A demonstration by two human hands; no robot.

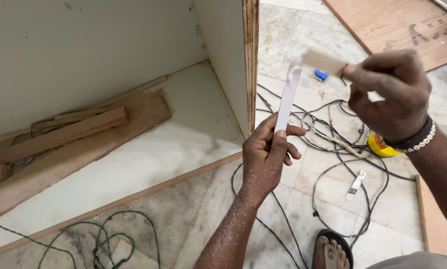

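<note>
Left hand point(266, 157) grips white strip point(287, 94); right hand point(390, 94) pinches tan card point(324, 62) against strip's top edge.

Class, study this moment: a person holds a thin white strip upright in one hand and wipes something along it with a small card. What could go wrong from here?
1. The white strip is pinched only at its lower end by the left hand, so pressure from the small card in the right hand might bend or snap it.
2. Loose black cables cross the floor beside a sandalled foot: a likely tripping hazard.
</note>
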